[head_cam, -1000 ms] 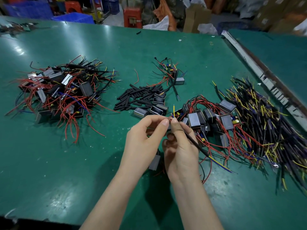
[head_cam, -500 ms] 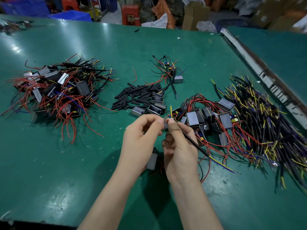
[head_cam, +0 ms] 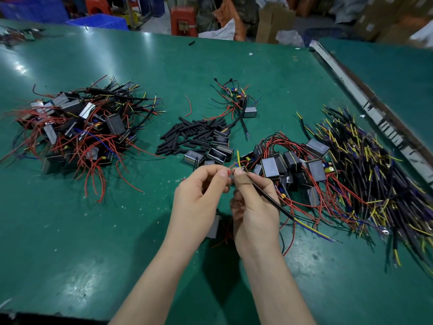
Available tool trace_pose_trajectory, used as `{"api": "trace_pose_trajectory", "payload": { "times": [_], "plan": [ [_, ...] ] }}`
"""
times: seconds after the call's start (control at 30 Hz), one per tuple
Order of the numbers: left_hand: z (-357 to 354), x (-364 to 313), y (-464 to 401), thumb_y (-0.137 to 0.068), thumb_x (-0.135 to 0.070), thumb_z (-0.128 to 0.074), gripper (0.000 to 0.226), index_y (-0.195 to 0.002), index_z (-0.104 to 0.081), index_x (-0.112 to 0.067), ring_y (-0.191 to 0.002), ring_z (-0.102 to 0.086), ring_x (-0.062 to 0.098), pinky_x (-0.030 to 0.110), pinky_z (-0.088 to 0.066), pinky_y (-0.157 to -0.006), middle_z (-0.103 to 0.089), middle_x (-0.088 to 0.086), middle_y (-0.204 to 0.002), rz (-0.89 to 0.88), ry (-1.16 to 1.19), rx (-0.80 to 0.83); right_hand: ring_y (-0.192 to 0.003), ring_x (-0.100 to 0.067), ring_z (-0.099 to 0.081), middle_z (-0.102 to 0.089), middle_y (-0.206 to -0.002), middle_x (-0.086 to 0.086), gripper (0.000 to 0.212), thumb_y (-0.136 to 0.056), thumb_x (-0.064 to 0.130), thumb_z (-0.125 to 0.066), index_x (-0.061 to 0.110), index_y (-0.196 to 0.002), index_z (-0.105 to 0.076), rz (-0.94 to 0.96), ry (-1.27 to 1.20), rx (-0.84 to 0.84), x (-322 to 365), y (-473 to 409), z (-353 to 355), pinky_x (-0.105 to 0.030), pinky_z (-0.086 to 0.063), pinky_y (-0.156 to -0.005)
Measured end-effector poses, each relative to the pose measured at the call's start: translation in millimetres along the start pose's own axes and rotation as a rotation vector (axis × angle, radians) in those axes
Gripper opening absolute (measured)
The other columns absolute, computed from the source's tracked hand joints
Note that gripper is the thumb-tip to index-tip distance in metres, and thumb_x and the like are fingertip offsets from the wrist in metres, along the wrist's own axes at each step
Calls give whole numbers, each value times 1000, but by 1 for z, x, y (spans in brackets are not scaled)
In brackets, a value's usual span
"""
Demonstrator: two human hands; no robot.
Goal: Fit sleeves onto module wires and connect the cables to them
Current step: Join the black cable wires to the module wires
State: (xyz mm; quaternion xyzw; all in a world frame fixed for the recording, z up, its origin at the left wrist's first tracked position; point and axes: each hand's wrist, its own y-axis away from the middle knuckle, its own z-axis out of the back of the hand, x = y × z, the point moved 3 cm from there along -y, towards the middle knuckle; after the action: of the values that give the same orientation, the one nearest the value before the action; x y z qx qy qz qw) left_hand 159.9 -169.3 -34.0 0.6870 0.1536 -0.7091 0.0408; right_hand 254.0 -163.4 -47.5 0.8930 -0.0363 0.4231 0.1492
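On the green table [head_cam: 70, 242], a heap of modules with red wires [head_cam: 77, 132] is seen at the far left. Further right, near the middle, a pile of black sleeves [head_cam: 187, 134] lies flat, with a few modules [head_cam: 220, 148] touching its right edge and a single wired module [head_cam: 249, 112] just behind. In the foreground, the left hand [head_cam: 199, 200] is raised above the table, its thumb and forefinger curled and pinched on a short sleeve [head_cam: 230, 177] and red wire ends. The sleeve is held between the fingertips of both hands, in front of the pile. Beneath the hands, a grey module [head_cam: 213, 226] is partly hidden, its red wires trailing below. The right hand [head_cam: 255, 207] is closed on a black cable [head_cam: 274, 204], gripped between thumb and forefinger at its near end; the cable runs down to the right, where its yellow and blue cores are bared. A yellow wire [head_cam: 238, 156] stands upright just behind the fingertips. To the right, another cluster of modules [head_cam: 293, 165] is tangled in red wires, and at the far right a large heap of black cables [head_cam: 375, 184] with yellow tips is spread out beside a grey rail [head_cam: 365, 104].
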Motion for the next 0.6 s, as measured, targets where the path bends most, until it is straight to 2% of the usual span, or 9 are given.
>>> {"api": "trace_pose_trajectory", "payload": {
  "times": [0.1,0.23,0.37,0.47,0.6],
  "plan": [
    [1,-1,2,-93,-16,-58,20,-79,-68,-27,-70,-62,4,16,-49,-71,-70,-9,-75,-6,-9,-6,-60,-8,-56,-69,-79,-7,15,-77,9,-73,18,-77,-60,30,35,3,2,0,2,-19,-38,-53],
    [2,-8,5,-89,-14,-63,20,-76,-67,-28,-68,-62,3,12,-47,-66,-68,-14,-72,-67,-63,-37,-59,-7,-57,-68,-79,-9,16,-75,10,-74,15,-80,-59,68,23,10,3,2,2,-15,-41,-52],
    [2,-10,6,-88,-13,-64,19,-75,-68,-27,-68,-62,4,12,-47,-66,-69,-11,-71,-67,-71,-51,-61,-9,-55,-67,-82,-13,19,-78,7,-74,22,-72,-63,116,69,-7,4,2,6,-17,-43,-55],
    [1,-10,6,-88,-11,-63,21,-75,-69,-25,-65,-61,4,11,-47,-66,-69,-8,-71,-38,-44,-36,-68,-14,-60,-67,-79,-10,21,-77,6,-75,22,-68,-65,171,94,-6,5,1,9,-19,-47,-61],
    [2,-10,5,-87,-8,-63,22,-74,-68,-24,-64,-60,3,13,-47,-66,-67,-10,-68,-31,-43,14,-50,-8,-47,-64,-68,-4,18,-59,21,-81,22,-66,-64,88,121,59,9,-4,10,-17,-37,-47]
  ]
}}
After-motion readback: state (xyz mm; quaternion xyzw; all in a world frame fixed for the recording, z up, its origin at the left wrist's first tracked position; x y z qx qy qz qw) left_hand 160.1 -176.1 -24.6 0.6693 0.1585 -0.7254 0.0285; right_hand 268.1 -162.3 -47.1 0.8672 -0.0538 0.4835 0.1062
